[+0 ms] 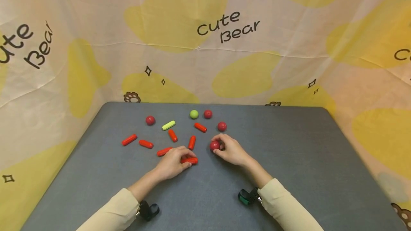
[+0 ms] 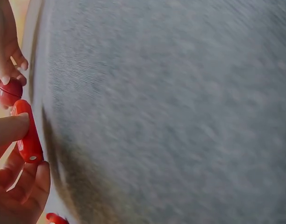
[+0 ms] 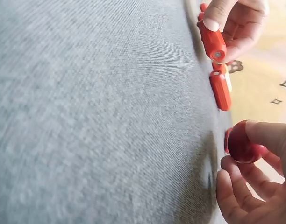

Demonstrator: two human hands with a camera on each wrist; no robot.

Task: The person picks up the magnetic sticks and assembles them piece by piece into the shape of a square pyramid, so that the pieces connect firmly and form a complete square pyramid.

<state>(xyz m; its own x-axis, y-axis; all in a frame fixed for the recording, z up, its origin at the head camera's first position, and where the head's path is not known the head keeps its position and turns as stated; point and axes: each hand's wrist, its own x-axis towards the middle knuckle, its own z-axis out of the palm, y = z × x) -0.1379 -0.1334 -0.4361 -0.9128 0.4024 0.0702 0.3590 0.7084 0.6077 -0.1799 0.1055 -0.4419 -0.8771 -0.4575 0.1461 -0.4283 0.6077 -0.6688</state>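
Head cam | L hand (image 1: 173, 162) pinches red rod (image 1: 192, 160) by sides, prob. so ends are free | R hand (image 1: 232, 151) pinches red ball (image 1: 213, 146), prob. so it can't roll

bright red and lime over a plain grey tabletop (image 1: 289, 152)
orange-red on most rods (image 1: 194, 160), darker red on four balls (image 1: 213, 145) mid-frame, lime green on one rod (image 1: 168, 125) and one ball (image 1: 194, 114); cream on the sleeves (image 1: 118, 209) along the bottom; yellow blotches (image 1: 244, 76), black lettering (image 1: 228, 27) and brown paw prints (image 1: 132, 98) across the pinkish-beige backdrop (image 1: 273, 20) above.
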